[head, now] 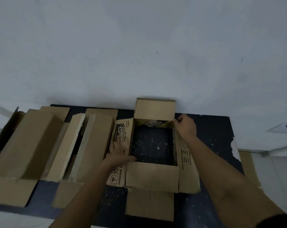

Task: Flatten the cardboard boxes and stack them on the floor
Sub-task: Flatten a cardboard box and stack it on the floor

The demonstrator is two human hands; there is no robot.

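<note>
Two bare hands work on an open box (153, 145) that stands on a dark speckled mat (213, 137) on the floor, close to a pale wall (139, 46). Top and bottom of the box are both open, so the mat shows through its middle. The left hand (117, 153) lies flat, fingers spread, pressing the left side panel near its lower corner. The right hand (186, 125) pinches the far right corner of the box rim, fingers closed on the cardboard edge. Flaps fold outward on all four sides.

To the left, other boxes (45, 145) lie on the mat, tilted and partly collapsed, touching one another.

The cardboard looks light and fairly stiff, creased along its folds, with some torn edges. It probably collapses best by holding opposite corners and pushing them sideways so the walls fold flat; flaps alone would likely bend.

Print on the left panel reads "POWER F", with smaller words that look like "+ MADU". Lower down are "JANGAN" and fragile-goods symbols. "POWER F" also shows on the far inner wall. Small print on the right panel is unreadable.
</note>
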